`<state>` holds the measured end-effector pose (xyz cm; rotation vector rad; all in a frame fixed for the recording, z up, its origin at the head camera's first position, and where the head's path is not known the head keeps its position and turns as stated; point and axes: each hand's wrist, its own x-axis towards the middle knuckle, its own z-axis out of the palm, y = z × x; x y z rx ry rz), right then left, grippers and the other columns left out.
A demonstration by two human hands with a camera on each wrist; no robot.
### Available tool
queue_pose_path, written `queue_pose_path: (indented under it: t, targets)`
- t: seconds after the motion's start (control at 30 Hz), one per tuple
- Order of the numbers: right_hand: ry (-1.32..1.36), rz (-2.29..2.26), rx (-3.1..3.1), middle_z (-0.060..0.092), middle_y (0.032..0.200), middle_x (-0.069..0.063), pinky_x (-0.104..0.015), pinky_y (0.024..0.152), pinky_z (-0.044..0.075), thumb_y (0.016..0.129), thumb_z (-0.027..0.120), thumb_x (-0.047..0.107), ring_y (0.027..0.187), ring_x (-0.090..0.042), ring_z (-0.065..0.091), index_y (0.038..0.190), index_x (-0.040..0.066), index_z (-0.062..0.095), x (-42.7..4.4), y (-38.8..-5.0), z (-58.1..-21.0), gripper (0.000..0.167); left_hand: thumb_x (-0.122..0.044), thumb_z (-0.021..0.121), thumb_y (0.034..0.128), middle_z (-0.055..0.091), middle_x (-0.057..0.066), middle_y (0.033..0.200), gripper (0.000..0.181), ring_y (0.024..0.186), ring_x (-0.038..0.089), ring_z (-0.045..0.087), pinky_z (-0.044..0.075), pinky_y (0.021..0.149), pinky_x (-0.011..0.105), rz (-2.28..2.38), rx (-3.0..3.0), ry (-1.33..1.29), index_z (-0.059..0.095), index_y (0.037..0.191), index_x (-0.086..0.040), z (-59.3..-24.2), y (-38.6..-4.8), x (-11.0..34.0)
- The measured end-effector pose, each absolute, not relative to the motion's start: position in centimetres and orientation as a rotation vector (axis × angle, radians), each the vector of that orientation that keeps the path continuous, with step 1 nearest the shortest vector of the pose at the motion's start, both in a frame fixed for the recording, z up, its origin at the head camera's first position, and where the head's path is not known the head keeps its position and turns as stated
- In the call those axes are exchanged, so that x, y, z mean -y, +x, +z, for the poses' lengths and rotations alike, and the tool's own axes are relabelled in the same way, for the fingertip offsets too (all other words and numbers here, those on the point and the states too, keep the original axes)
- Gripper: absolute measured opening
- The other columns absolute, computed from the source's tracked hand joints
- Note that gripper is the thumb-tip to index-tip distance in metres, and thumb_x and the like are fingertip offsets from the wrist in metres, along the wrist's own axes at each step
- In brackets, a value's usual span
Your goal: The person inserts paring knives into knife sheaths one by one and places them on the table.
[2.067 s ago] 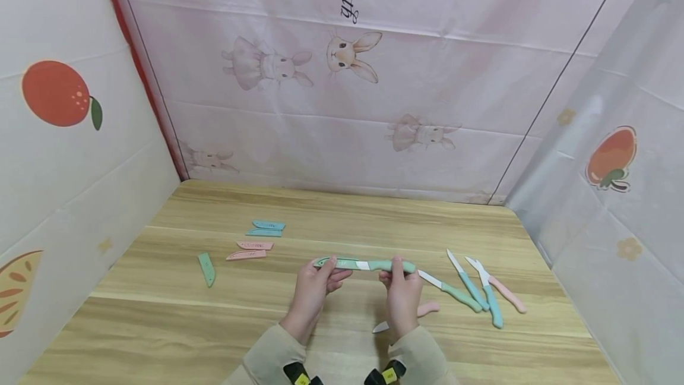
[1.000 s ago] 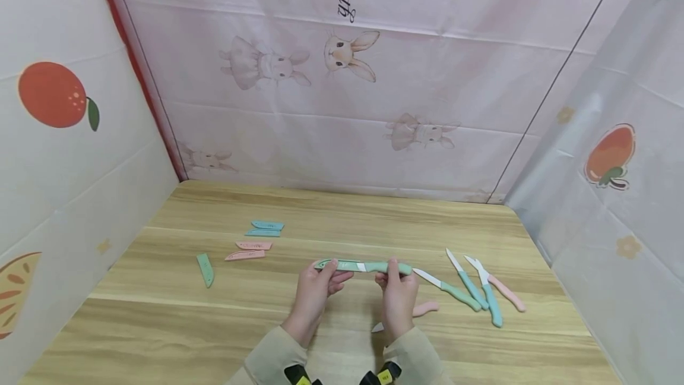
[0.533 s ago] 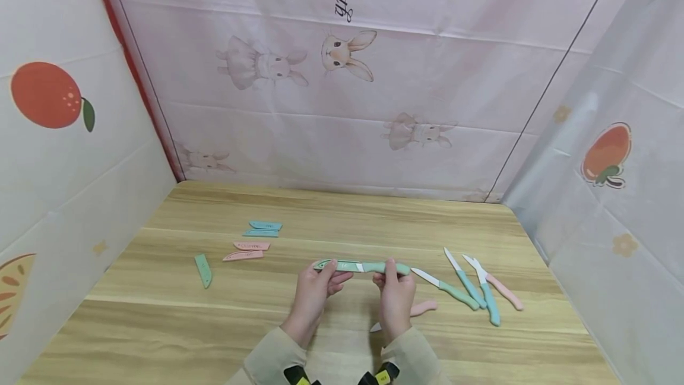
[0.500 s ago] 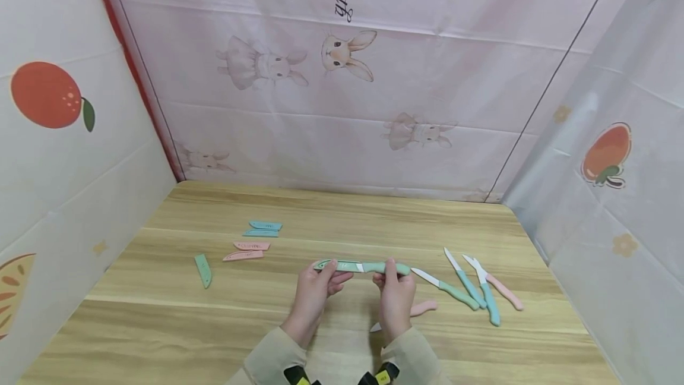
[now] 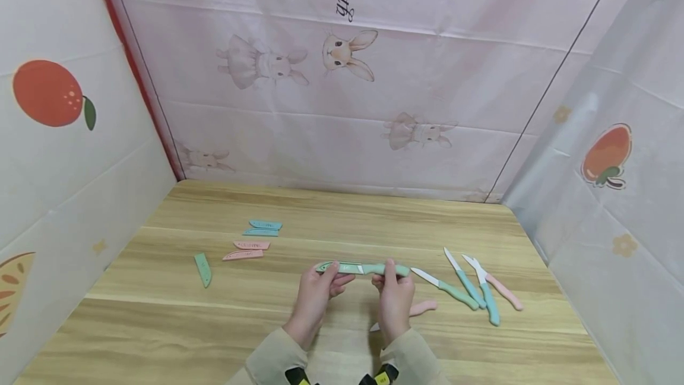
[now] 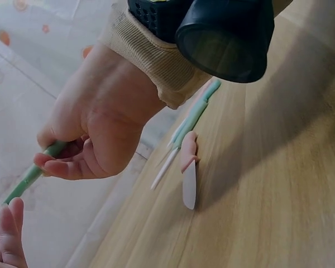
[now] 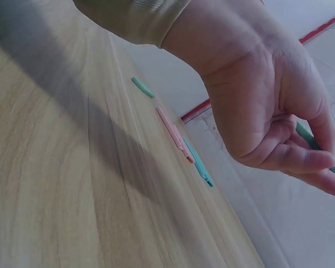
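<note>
In the head view my left hand [image 5: 314, 296] pinches a light green knife sheath [image 5: 350, 268] between thumb and fingers. My right hand [image 5: 395, 302] grips the light green handle of a paring knife [image 5: 376, 268]. Most of the blade is inside the sheath, with a thin white strip showing before the handle. Both are held level above the table. The left wrist view shows my right hand [image 6: 100, 123] around the handle. In the right wrist view, my left hand [image 7: 257, 100] pinches the sheath. A pink-handled knife [image 5: 423, 308] lies partly hidden behind my right hand.
On the wooden table [image 5: 160, 325], a green-handled knife [image 5: 458, 296], blue-handled knives [image 5: 472, 290] and another pink-handled knife [image 5: 504, 292] lie at right, some overlapping. Blue sheaths [image 5: 265, 225], pink sheaths [image 5: 251, 245] and a green sheath [image 5: 203, 270] lie at left. Printed curtains stand around.
My right hand has shifted slightly left toward my left hand. The white strip of blade between sheath and handle has narrowed. The knives and sheaths on the table lie as before.
</note>
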<state>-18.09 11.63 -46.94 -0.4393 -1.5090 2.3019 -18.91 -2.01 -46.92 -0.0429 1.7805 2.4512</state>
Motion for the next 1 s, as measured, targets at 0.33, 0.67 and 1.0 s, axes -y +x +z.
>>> queue_pose_path:
  t: [0.33,0.67,1.0]
  targets:
    - [-0.370,2.561,1.330,0.049,0.094,-0.007,-0.023,0.074,0.051,0.103,0.029,0.025,0.078,-0.013,0.055,0.109,0.001,0.040,-13.2,-19.1,-45.6,0.027,-0.023,0.032,0.1022,0.059,0.019,0.106,0.033,0.086,0.017,0.065,0.054,0.069,0.024,2.476,-1.606,-0.012,0.042,0.115,0.006,-45.7,-20.0,2.9]
    - [-0.487,2.354,1.509,0.064,0.091,-0.005,-0.020,0.078,0.052,0.097,0.051,0.017,0.083,-0.011,0.064,0.114,0.002,0.039,-15.2,-21.3,-44.9,0.026,-0.014,0.052,0.0963,0.067,0.012,0.094,0.023,0.083,0.013,0.067,0.054,0.071,0.021,2.621,-1.764,-0.284,0.047,0.109,0.005,-44.9,-22.8,3.4]
    - [-0.443,2.314,1.960,0.048,0.125,-0.026,-0.021,0.070,0.053,0.098,0.044,0.011,0.076,-0.009,0.062,0.142,-0.003,0.027,-16.3,-23.8,-45.6,0.049,-0.011,0.046,0.0963,0.066,0.021,0.104,0.038,0.091,0.025,0.067,0.055,0.074,0.032,2.393,-1.988,-0.256,0.045,0.129,0.008,-45.3,-25.9,3.8]
